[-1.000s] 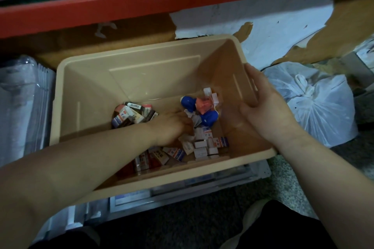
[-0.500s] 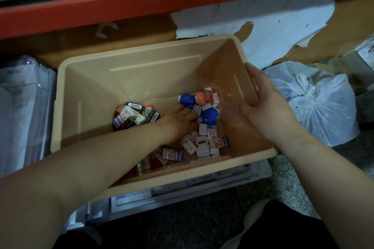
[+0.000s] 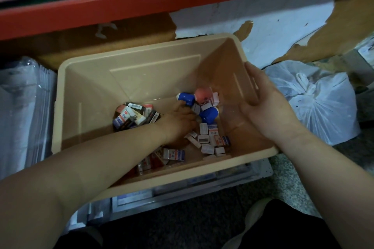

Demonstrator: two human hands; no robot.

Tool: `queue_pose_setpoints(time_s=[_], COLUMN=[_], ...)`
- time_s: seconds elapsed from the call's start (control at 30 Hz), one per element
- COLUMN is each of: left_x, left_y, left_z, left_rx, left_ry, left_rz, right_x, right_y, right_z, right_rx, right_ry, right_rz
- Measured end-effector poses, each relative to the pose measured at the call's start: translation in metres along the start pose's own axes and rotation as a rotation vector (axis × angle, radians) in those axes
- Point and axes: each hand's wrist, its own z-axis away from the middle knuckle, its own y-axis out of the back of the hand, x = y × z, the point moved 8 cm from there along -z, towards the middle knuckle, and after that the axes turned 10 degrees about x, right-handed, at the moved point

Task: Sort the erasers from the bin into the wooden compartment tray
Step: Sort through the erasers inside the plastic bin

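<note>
The right hand [image 3: 269, 107] is gripping the smooth beige plastic bin [image 3: 125, 79] by its wall, fingers [image 3: 252, 99] curled. The left hand [image 3: 178, 121] is resting among boxy, paper-sleeved erasers [image 3: 204, 137] inside; whether its fingers are spread or pinching cannot be determined.

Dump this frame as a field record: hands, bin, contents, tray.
left hand: inside the bin, fingertips among the erasers beside a blue eraser; grasp not visible
right hand: grips the bin's right wall, thumb inside
bin: beige plastic, open top
erasers: sleeved pile at left, small white ones near right
wooden tray: not in view
surroundings: white plastic bag right of the bin; red shelf edge above
</note>
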Motion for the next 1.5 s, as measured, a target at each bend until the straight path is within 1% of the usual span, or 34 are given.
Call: queue_pose_setpoints(time_s=[0.1, 0.17, 0.27, 0.37, 0.4, 0.43, 0.53, 0.67, 0.73, 0.83, 0.87, 0.9, 0.93, 1.03, 1.1, 1.17, 1.27, 1.4, 1.5], left_x=[0.003, -0.003, -0.017, -0.022, -0.022, -0.023, -0.039, -0.071, -0.080, -0.087, -0.089, -0.089, -0.086, -0.065, -0.041, -0.015, 0.010, 0.031, 0.035], left_y=[-0.003, -0.001, 0.010, 0.022, 0.028, 0.035, 0.048, 0.046, 0.038, 0.017, 0.011, 0.009, 0.012, 0.029, 0.031, 0.025, 0.017, 0.015, 0.010], left_z=[-0.001, 0.000, 0.002, 0.006, 0.008, 0.012, 0.024, 0.050, 0.060, 0.077, 0.080, 0.081, 0.076, 0.046, 0.024, 0.004, -0.019, -0.036, -0.041], left_rx=[-0.015, 0.021, 0.112, 0.165, 0.182, 0.199, 0.188, 0.056, -0.077, -0.376, -0.439, -0.460, -0.420, -0.171, -0.071, -0.038, -0.056, 0.013, 0.040], left_ry=[-0.009, 0.009, 0.079, 0.190, 0.210, 0.221, 0.258, 0.415, 0.407, 0.387, 0.402, 0.408, 0.394, 0.290, 0.201, 0.122, 0.126, 0.043, 0.059], left_rz=[-0.019, 0.052, 0.230, 0.528, 0.588, 0.584, 0.444, 0.544, 0.466, 0.291, 0.270, 0.260, 0.263, 0.251, 0.249, 0.289, 0.395, 0.225, 0.267], right_x=[0.000, 0.001, 0.001, -0.001, -0.001, -0.001, -0.001, -0.002, -0.003, -0.002, -0.002, -0.002, -0.002, -0.001, 0.000, 0.002, 0.005, 0.004, 0.004], right_y=[0.000, 0.000, 0.000, 0.001, 0.001, 0.001, 0.001, 0.002, 0.002, 0.000, 0.000, 0.000, 0.000, 0.000, 0.000, 0.000, 0.000, 0.000, 0.000], right_z=[0.000, -0.001, -0.002, -0.001, -0.001, 0.000, 0.001, 0.001, 0.002, 0.002, 0.001, 0.001, 0.001, 0.001, 0.001, 0.000, -0.002, -0.002, -0.002], right_rx=[0.007, 0.004, -0.001, -0.006, -0.006, -0.006, -0.007, -0.007, -0.007, -0.009, -0.008, -0.007, -0.006, -0.007, -0.005, -0.006, -0.014, -0.006, -0.006], right_ry=[0.000, -0.001, -0.004, -0.006, -0.006, -0.005, -0.002, 0.001, 0.003, 0.014, 0.016, 0.016, 0.015, 0.010, 0.006, 0.010, -0.009, -0.004, -0.007], right_rz=[-0.011, -0.007, -0.017, -0.016, -0.016, -0.016, -0.011, -0.012, -0.010, 0.007, 0.008, 0.007, 0.005, -0.006, -0.016, -0.018, -0.038, -0.050, -0.055])
